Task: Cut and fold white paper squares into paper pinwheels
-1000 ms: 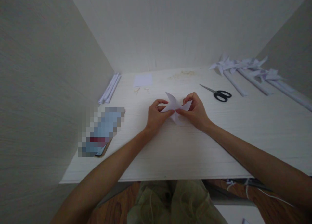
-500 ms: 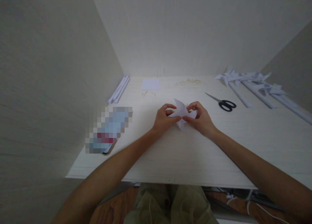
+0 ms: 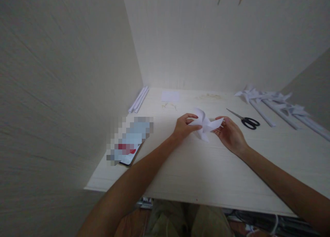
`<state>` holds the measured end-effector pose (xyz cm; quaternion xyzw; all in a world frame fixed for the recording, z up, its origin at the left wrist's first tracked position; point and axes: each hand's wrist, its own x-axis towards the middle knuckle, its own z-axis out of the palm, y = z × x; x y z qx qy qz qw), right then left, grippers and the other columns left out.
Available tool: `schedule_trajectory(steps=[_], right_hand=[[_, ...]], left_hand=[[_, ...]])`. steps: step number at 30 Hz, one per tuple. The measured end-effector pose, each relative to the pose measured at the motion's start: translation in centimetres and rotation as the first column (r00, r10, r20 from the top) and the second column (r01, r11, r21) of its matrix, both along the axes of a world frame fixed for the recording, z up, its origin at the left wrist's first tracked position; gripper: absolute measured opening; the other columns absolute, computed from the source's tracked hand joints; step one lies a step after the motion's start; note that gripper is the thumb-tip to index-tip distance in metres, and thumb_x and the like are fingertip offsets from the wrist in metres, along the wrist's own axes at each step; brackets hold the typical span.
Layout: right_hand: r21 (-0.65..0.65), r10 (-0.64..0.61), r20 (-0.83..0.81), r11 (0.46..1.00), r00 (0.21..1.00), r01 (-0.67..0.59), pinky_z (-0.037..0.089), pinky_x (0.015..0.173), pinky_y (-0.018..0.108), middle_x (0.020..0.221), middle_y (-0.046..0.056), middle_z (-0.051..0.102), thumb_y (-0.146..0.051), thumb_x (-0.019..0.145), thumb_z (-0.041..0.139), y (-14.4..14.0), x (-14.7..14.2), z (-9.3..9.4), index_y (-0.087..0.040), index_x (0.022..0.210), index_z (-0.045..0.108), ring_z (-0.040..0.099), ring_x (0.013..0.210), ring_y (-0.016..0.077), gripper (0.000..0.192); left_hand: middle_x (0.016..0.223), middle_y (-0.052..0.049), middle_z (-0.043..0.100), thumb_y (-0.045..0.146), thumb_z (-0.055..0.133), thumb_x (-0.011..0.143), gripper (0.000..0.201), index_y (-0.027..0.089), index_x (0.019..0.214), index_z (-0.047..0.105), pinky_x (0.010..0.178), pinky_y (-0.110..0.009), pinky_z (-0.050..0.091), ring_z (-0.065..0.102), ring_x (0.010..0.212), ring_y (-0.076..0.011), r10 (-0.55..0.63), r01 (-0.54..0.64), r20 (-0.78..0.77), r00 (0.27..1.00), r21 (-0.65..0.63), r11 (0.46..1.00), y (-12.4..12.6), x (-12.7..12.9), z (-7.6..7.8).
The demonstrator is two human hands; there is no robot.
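Observation:
A white folded paper pinwheel (image 3: 205, 124) is held just above the pale table (image 3: 196, 168), near its middle. My left hand (image 3: 183, 127) pinches its left side between thumb and fingers. My right hand (image 3: 229, 134) holds a blade tip on its right side, with the palm turned partly up. One curled blade stands up at the top of the pinwheel, and a pointed one hangs down towards the table.
Black-handled scissors (image 3: 244, 120) lie to the right of my hands. Finished paper pinwheels on rolled paper sticks (image 3: 273, 104) lie at the back right. Rolled paper sticks (image 3: 139, 99) rest by the left wall, a small paper square (image 3: 170, 96) behind, a phone (image 3: 130, 140) at left.
The view has swung left and up. My right hand has moved out from the pinwheel's centre to a blade tip on its right; my left hand keeps its hold.

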<state>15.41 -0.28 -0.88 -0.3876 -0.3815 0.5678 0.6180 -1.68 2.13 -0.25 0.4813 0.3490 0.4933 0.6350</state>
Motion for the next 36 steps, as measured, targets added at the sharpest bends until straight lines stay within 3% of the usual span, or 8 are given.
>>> schedule_trajectory(steps=[4,8,11,13,17,22,29,36], right_hand=[[-0.041,-0.002,0.084,0.999,0.996,0.005,0.043,0.052,0.019,0.066,-0.002,0.054,-0.030,0.057,0.072,0.3,0.2,-0.2,-0.020,0.062,0.059,0.049,0.059,0.0077,0.018],[-0.114,0.087,0.291,0.992,0.953,-0.056,0.038,0.046,0.020,0.058,-0.003,0.053,-0.028,0.053,0.072,0.9,0.4,0.3,-0.018,0.057,0.056,0.046,0.050,0.0069,0.019],[-0.120,0.148,0.469,0.987,0.871,-0.103,0.032,0.040,0.022,0.051,-0.002,0.052,-0.034,0.053,0.069,2.2,0.0,1.4,-0.019,0.057,0.055,0.043,0.043,0.0079,0.021],[-0.083,0.172,0.628,0.985,0.759,-0.155,0.031,0.040,0.024,0.048,-0.001,0.052,-0.035,0.054,0.067,3.5,-0.7,2.2,-0.019,0.054,0.055,0.042,0.041,0.0092,0.020],[0.004,0.187,0.731,0.961,0.656,-0.278,0.036,0.047,0.025,0.055,0.001,0.057,-0.027,0.054,0.064,7.4,-3.1,3.6,-0.017,0.053,0.058,0.049,0.049,0.0111,0.012],[0.229,-0.092,0.937,0.891,0.338,-0.392,0.035,0.048,0.023,0.049,-0.002,0.051,-0.020,0.059,0.053,12.0,-7.2,3.8,-0.015,0.052,0.054,0.044,0.048,0.0088,0.008],[0.275,-0.179,0.955,0.836,0.238,-0.475,0.037,0.058,0.023,0.064,0.003,0.058,-0.022,0.067,0.053,14.9,-12.1,2.4,-0.014,0.064,0.058,0.047,0.058,0.0103,0.010],[0.265,-0.227,0.964,0.853,0.137,-0.450,0.034,0.057,0.025,0.068,0.005,0.059,-0.024,0.069,0.054,15.4,-14.0,0.8,-0.015,0.064,0.057,0.046,0.059,0.0119,0.011]], left_hand=[[0.065,0.001,0.063,0.018,0.077,0.040,0.044,0.014,0.077,0.054,0.060,-0.023,0.042,0.056,0.056,-0.0085,-0.130,0.136,0.121,0.984,-0.039,0.990,0.5,-0.3,-0.2],[0.064,0.002,0.062,0.017,0.079,0.036,0.048,0.013,0.077,0.054,0.060,-0.023,0.041,0.055,0.054,-0.0072,-0.250,0.264,0.171,0.953,-0.061,0.963,0.5,-0.2,-0.3],[0.064,0.003,0.060,0.016,0.079,0.034,0.048,0.014,0.075,0.054,0.059,-0.022,0.040,0.054,0.054,-0.0070,-0.336,0.357,0.217,0.917,-0.067,0.932,0.3,-0.2,0.0],[0.065,0.003,0.058,0.015,0.079,0.034,0.047,0.014,0.074,0.054,0.058,-0.022,0.039,0.054,0.055,-0.0067,-0.370,0.397,0.249,0.895,-0.067,0.915,0.1,-0.4,0.3],[0.070,0.002,0.057,0.014,0.079,0.035,0.048,0.015,0.077,0.056,0.058,-0.022,0.038,0.053,0.059,-0.0071,-0.407,0.448,0.295,0.865,-0.084,0.890,0.1,-1.1,0.5],[0.072,0.001,0.057,0.014,0.078,0.035,0.051,0.016,0.081,0.055,0.059,-0.023,0.039,0.053,0.061,-0.0087,-0.467,0.524,0.345,0.814,-0.090,0.847,0.4,-1.9,0.2],[0.061,0.003,0.055,0.019,0.081,0.029,0.047,0.016,0.069,0.055,0.051,-0.021,0.035,0.049,0.053,-0.0083,-0.594,0.642,0.352,0.723,-0.024,0.766,0.2,-2.5,0.4],[0.061,0.003,0.055,0.015,0.081,0.027,0.049,0.016,0.069,0.056,0.052,-0.021,0.037,0.049,0.053,-0.0075,-0.619,0.671,0.358,0.698,-0.029,0.741,0.4,-2.4,0.3]])
